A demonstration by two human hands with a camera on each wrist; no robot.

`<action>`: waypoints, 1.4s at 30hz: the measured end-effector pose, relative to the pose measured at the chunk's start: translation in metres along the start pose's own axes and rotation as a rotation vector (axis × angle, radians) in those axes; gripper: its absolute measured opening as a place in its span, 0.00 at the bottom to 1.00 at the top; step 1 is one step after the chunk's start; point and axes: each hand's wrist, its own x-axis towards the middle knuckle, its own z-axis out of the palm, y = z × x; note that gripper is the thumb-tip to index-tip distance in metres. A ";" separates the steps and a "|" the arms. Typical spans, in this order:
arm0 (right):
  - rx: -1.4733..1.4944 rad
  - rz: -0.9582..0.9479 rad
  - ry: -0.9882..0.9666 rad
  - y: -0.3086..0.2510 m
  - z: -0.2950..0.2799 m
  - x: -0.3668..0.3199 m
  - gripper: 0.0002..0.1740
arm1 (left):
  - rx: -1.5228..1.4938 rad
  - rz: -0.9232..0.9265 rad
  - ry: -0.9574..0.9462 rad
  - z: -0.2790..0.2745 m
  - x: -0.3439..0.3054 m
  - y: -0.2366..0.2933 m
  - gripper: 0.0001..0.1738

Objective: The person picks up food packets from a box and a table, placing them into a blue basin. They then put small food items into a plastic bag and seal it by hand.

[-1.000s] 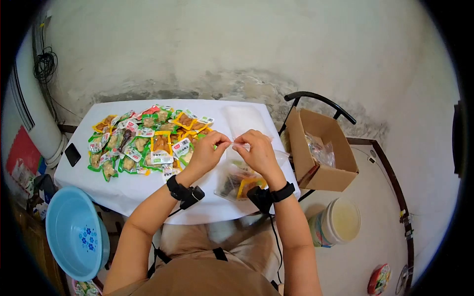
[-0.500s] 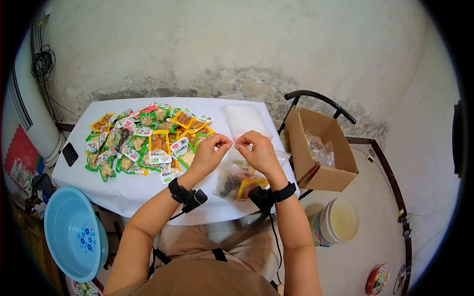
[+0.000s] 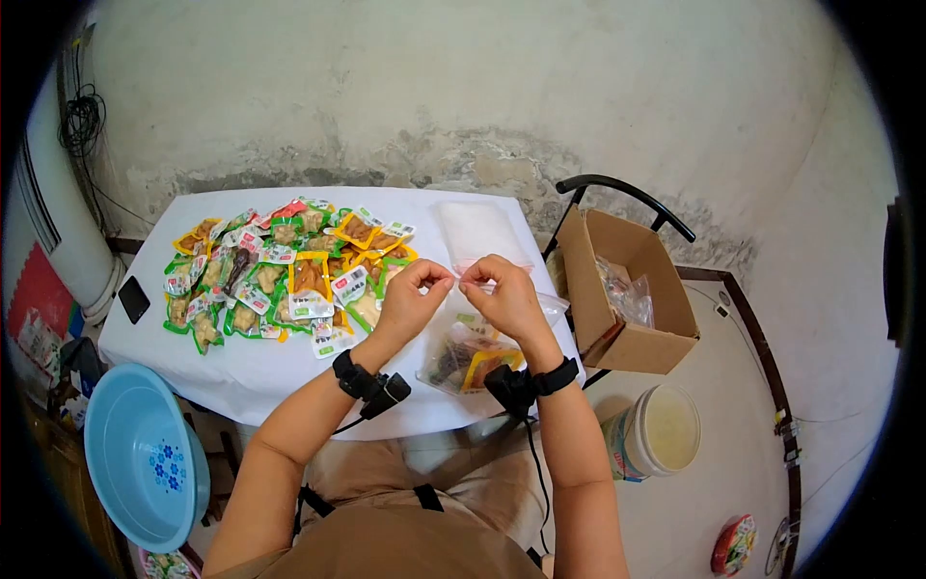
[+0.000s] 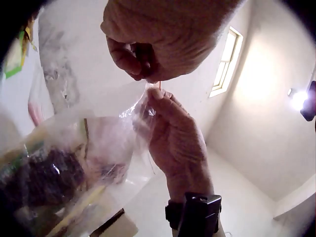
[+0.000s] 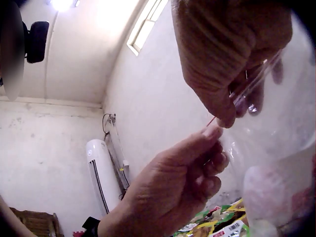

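Observation:
Both hands meet over the front right part of the table at the top edge of a clear zip bag (image 3: 446,359). Thumb and fingers of my left hand (image 3: 409,301) pinch the bag's red-lined edge. Close beside it, my right hand (image 3: 508,301) pinches the same edge, the fingertips of both hands almost touching. The bag hangs below the right hand and holds several food packets, one with a yellow border (image 3: 490,367). In the left wrist view its clear film (image 4: 140,170) bulges around dark contents. A thin red strip (image 5: 211,121) shows between the fingertips in the right wrist view.
A heap of sealed food packets (image 3: 289,275) covers the left of the white-clothed table (image 3: 154,338), with a phone (image 3: 134,299) beside it. Behind the hands lies a stack of clear bags (image 3: 482,232). A cardboard box (image 3: 641,338), bucket (image 3: 670,429) and blue basin (image 3: 145,415) stand around.
The hands keep pinching the bag's edge and have barely moved. The head view has shifted slightly, so the table and packets appear a little further left.

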 end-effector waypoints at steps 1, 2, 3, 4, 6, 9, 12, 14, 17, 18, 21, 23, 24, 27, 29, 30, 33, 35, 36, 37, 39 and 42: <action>0.001 0.005 0.001 0.000 0.000 0.000 0.06 | -0.008 0.006 0.003 0.000 0.000 0.000 0.05; 0.001 0.005 -0.001 0.000 0.001 0.000 0.06 | -0.016 0.012 0.006 0.000 0.000 -0.001 0.05; 0.014 0.022 -0.004 0.000 0.001 0.000 0.06 | -0.016 0.011 0.007 0.000 -0.001 -0.001 0.05; 0.028 0.040 -0.006 0.001 0.001 0.000 0.06 | -0.049 0.002 0.001 0.001 -0.001 -0.002 0.06; 0.037 0.044 -0.010 0.001 0.002 0.000 0.06 | -0.081 -0.009 -0.004 0.000 -0.001 0.001 0.06; 0.050 0.051 -0.014 0.002 0.003 0.000 0.06 | -0.106 -0.127 -0.043 -0.002 -0.002 0.008 0.07; 0.051 0.056 -0.019 0.003 0.005 0.000 0.06 | -0.159 -0.174 -0.035 -0.002 -0.002 0.004 0.08; 0.046 0.060 -0.022 0.003 0.005 0.000 0.06 | -0.181 -0.192 -0.033 -0.002 -0.002 0.003 0.07; 0.051 0.061 -0.018 0.003 0.005 0.000 0.06 | -0.191 -0.244 -0.042 -0.002 -0.002 0.006 0.07; 0.055 0.060 -0.018 0.003 0.005 0.000 0.06 | -0.191 -0.244 -0.042 -0.002 -0.002 0.006 0.07; 0.056 0.065 -0.016 0.002 0.005 -0.001 0.06 | -0.224 -0.273 -0.046 -0.001 -0.003 0.006 0.07; 0.053 0.070 -0.015 0.002 0.006 -0.001 0.06 | -0.247 -0.292 -0.056 -0.001 -0.003 0.007 0.06; 0.052 0.065 -0.008 0.003 0.006 -0.001 0.06 | -0.247 -0.292 -0.056 -0.001 -0.003 0.008 0.06; 0.049 0.049 0.008 0.001 0.006 0.000 0.06 | -0.246 -0.274 -0.055 0.000 -0.003 0.009 0.06; 0.049 0.039 0.016 0.000 0.006 0.000 0.06 | -0.214 -0.216 -0.036 0.001 -0.003 0.009 0.05; 0.047 0.038 0.020 0.000 0.007 0.000 0.06 | -0.214 -0.216 -0.036 0.002 -0.004 0.009 0.05; 0.042 0.043 0.028 -0.001 0.007 -0.001 0.06 | -0.215 -0.185 -0.028 0.003 -0.004 0.010 0.05; 0.039 0.049 0.034 -0.001 0.007 -0.001 0.06 | -0.188 -0.211 -0.031 0.003 -0.004 0.016 0.05; 0.035 0.046 0.036 0.000 0.008 -0.001 0.06 | -0.188 -0.211 -0.031 0.003 -0.004 0.014 0.05; 0.031 0.041 0.038 0.000 0.008 -0.001 0.06 | -0.166 -0.192 -0.028 0.003 -0.004 0.011 0.05; 0.031 0.040 0.038 0.000 0.009 -0.001 0.06 | -0.143 -0.172 -0.025 0.002 -0.003 0.010 0.06; 0.035 0.044 0.040 0.001 0.009 -0.002 0.06 | -0.135 -0.233 -0.038 0.001 -0.003 0.013 0.06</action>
